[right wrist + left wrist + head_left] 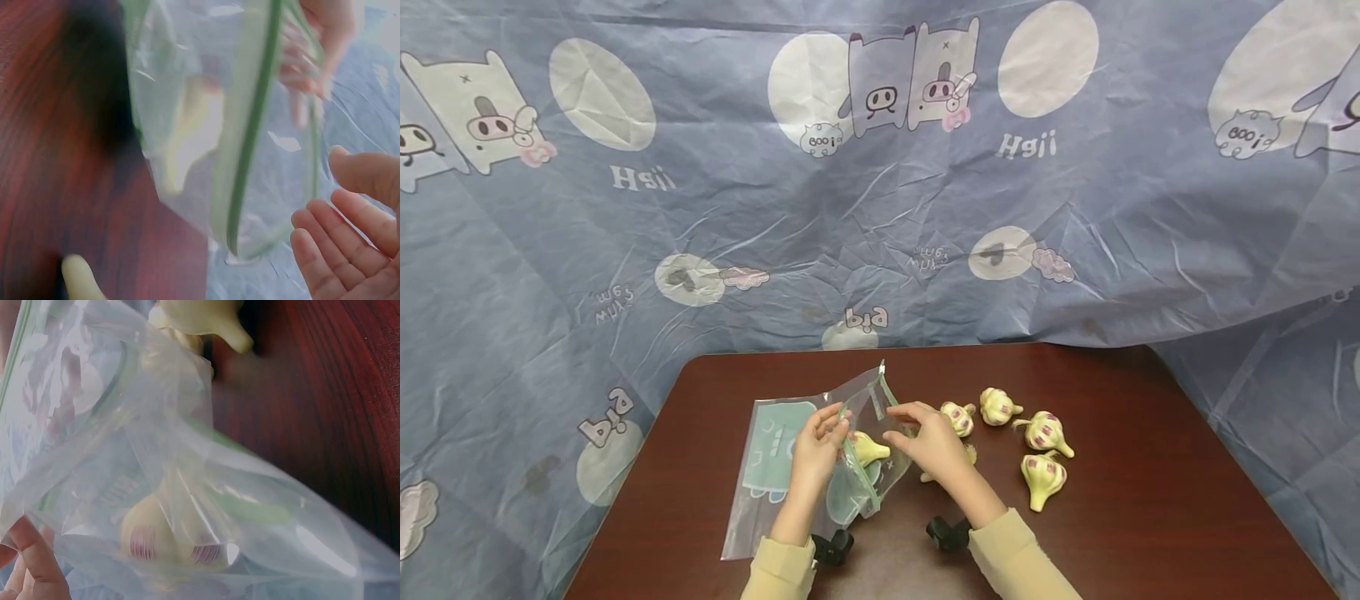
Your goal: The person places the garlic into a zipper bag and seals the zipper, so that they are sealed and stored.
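A clear zip bag with green zip edges stands with its mouth spread, and a garlic bulb lies inside it. My left hand pinches one side of the bag's mouth between thumb and fingers. On the opposite side, my right hand is at the mouth; the right wrist view shows its fingers extended beside the green zip strip. Purple-marked skin of the bagged bulb shows through the plastic in the left wrist view.
Several loose garlic bulbs lie on the dark red table right of the bag, one partly hidden by my right hand. A flat clear bag with a teal print lies at the left. Behind the table hangs a blue printed cloth.
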Action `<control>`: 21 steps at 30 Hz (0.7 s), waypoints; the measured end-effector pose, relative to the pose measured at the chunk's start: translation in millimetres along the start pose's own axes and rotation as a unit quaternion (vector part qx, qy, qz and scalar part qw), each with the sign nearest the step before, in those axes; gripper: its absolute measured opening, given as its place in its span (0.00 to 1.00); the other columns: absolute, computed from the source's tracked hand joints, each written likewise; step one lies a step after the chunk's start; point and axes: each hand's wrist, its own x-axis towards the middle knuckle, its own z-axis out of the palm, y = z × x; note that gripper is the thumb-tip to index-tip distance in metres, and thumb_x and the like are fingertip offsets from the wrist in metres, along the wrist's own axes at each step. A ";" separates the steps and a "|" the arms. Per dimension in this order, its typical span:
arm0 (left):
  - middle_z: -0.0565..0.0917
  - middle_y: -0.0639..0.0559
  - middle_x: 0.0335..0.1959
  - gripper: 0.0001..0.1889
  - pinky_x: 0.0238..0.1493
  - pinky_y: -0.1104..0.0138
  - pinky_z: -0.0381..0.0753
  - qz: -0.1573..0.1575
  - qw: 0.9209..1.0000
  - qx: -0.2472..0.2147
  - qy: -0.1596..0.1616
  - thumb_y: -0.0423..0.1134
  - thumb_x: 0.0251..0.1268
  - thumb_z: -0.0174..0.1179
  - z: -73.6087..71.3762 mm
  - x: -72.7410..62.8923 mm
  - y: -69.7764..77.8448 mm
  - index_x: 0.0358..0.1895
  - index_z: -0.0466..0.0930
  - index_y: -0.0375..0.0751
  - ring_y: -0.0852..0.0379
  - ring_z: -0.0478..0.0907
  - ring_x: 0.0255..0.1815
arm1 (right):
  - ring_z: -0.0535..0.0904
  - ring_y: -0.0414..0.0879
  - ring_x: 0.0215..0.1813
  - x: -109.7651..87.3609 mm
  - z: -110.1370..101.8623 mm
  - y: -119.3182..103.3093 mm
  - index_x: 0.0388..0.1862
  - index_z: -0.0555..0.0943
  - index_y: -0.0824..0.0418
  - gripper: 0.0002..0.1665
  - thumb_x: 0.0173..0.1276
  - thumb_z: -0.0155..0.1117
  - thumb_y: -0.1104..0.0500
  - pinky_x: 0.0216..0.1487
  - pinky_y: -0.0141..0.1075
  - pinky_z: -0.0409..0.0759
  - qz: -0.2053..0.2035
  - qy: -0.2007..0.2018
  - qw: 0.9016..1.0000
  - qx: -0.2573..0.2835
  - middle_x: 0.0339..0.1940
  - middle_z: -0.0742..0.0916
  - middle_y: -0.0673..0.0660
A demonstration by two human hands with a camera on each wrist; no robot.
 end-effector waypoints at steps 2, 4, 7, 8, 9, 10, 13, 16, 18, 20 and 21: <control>0.81 0.38 0.59 0.20 0.26 0.75 0.73 -0.001 1.000 0.004 0.004 0.33 0.71 0.58 -0.9 0.9 0.3 0.64 0.72 0.35 0.60 0.81 0.36 | 0.85 0.56 0.53 -3.4 -8.6 1.9 0.52 0.84 0.58 0.20 0.60 0.74 0.59 0.51 0.44 0.84 0.016 0.019 0.999 0.023 0.50 0.87 0.55; 0.81 0.38 0.59 0.20 0.27 0.74 0.74 -0.003 1.000 0.004 0.005 0.33 0.71 0.58 -1.8 2.1 0.0 0.64 0.72 0.36 0.59 0.82 0.37 | 0.84 0.56 0.54 -7.2 -17.6 5.5 0.53 0.84 0.57 0.20 0.60 0.74 0.59 0.51 0.43 0.84 0.035 0.033 0.998 0.048 0.51 0.87 0.56; 0.82 0.39 0.59 0.20 0.28 0.74 0.76 -0.005 1.000 0.002 0.009 0.33 0.71 0.58 -2.3 3.4 0.4 0.64 0.73 0.36 0.58 0.83 0.37 | 0.84 0.56 0.56 -14.1 -30.9 13.7 0.53 0.84 0.56 0.21 0.60 0.74 0.58 0.53 0.42 0.83 0.066 0.055 0.993 0.086 0.54 0.86 0.56; 0.82 0.38 0.59 0.20 0.28 0.74 0.76 -0.006 1.000 0.000 0.010 0.33 0.71 0.58 -2.5 3.8 0.2 0.64 0.73 0.36 0.58 0.83 0.37 | 0.83 0.56 0.57 -16.5 -34.8 17.3 0.54 0.84 0.56 0.22 0.60 0.75 0.57 0.53 0.41 0.83 0.079 0.060 0.990 0.100 0.56 0.86 0.56; 0.82 0.38 0.59 0.20 0.28 0.74 0.76 -0.006 1.000 -0.003 0.010 0.33 0.71 0.58 -2.4 4.0 0.5 0.64 0.72 0.35 0.58 0.83 0.37 | 0.82 0.56 0.59 -19.2 -38.4 21.6 0.55 0.83 0.56 0.23 0.60 0.75 0.56 0.55 0.41 0.82 0.089 0.066 0.988 0.112 0.56 0.86 0.57; 0.82 0.39 0.59 0.20 0.28 0.74 0.76 -0.008 1.000 -0.004 0.011 0.33 0.71 0.58 -2.3 4.1 0.9 0.64 0.73 0.36 0.59 0.83 0.37 | 0.82 0.55 0.60 -21.9 -42.0 25.5 0.55 0.83 0.56 0.23 0.60 0.75 0.55 0.55 0.41 0.82 0.101 0.072 0.985 0.120 0.57 0.86 0.56; 0.82 0.39 0.59 0.20 0.28 0.74 0.76 -0.010 1.000 -0.005 0.011 0.33 0.71 0.58 -2.4 4.6 1.4 0.64 0.73 0.36 0.58 0.84 0.37 | 0.81 0.54 0.62 -29.9 -49.7 37.9 0.58 0.82 0.57 0.25 0.61 0.74 0.53 0.58 0.40 0.81 0.131 0.090 0.978 0.136 0.60 0.85 0.56; 0.82 0.40 0.59 0.20 0.29 0.75 0.76 -0.013 1.000 0.001 0.012 0.33 0.71 0.58 -3.0 5.0 2.1 0.64 0.73 0.38 0.57 0.83 0.39 | 0.78 0.54 0.65 -37.1 -53.2 49.9 0.60 0.80 0.57 0.28 0.62 0.73 0.53 0.59 0.40 0.80 0.157 0.100 0.973 0.139 0.62 0.83 0.57; 0.82 0.41 0.59 0.19 0.29 0.75 0.76 -0.013 1.000 0.005 0.012 0.33 0.71 0.58 -3.5 5.0 2.3 0.64 0.73 0.39 0.57 0.83 0.39 | 0.76 0.54 0.67 -41.9 -53.5 57.9 0.62 0.78 0.57 0.30 0.62 0.73 0.51 0.60 0.42 0.79 0.171 0.098 0.971 0.136 0.64 0.82 0.58; 0.82 0.41 0.59 0.19 0.29 0.75 0.76 -0.014 1.000 0.007 0.013 0.34 0.71 0.58 -3.9 4.5 2.5 0.64 0.73 0.39 0.58 0.82 0.40 | 0.75 0.55 0.68 -46.1 -52.4 65.5 0.63 0.77 0.58 0.32 0.62 0.73 0.49 0.63 0.45 0.77 0.180 0.093 0.970 0.135 0.65 0.81 0.59; 0.82 0.41 0.59 0.19 0.29 0.75 0.75 -0.014 1.000 0.008 0.013 0.34 0.71 0.58 -4.0 4.3 2.5 0.64 0.73 0.39 0.58 0.82 0.40 | 0.74 0.55 0.69 -47.8 -51.3 69.3 0.64 0.76 0.58 0.34 0.62 0.73 0.48 0.64 0.45 0.76 0.183 0.089 0.970 0.130 0.66 0.80 0.59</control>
